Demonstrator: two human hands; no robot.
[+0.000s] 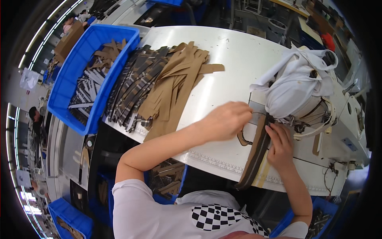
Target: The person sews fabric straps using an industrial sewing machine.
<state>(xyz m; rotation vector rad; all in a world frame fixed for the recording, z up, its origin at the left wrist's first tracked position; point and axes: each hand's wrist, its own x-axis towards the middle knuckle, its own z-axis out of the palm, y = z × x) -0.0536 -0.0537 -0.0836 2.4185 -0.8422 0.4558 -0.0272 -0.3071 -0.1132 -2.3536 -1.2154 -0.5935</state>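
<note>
My left hand (234, 119) is closed in a pinch just left of the sewing machine's (350, 119) plate, by a thin dark line; what its fingers hold is too small to make out. A brown zipper strip (255, 157) runs from beneath the machine head toward the table's front edge. My right hand (280, 145) grips that strip near the presser foot, fingers bent onto it. A short curved brown piece (242, 138) lies below my left hand. White cloth (294, 87) is wrapped over the machine head, and a yellowish tape (262, 175) lies beside the zipper.
Piles of dark striped strips (133, 83) and brown strips (167, 91) lie on the white table (230, 47). A blue bin (55, 95) of cut pieces stands at left; more bins (69, 223) sit below. Other people (36, 115) are at the far left.
</note>
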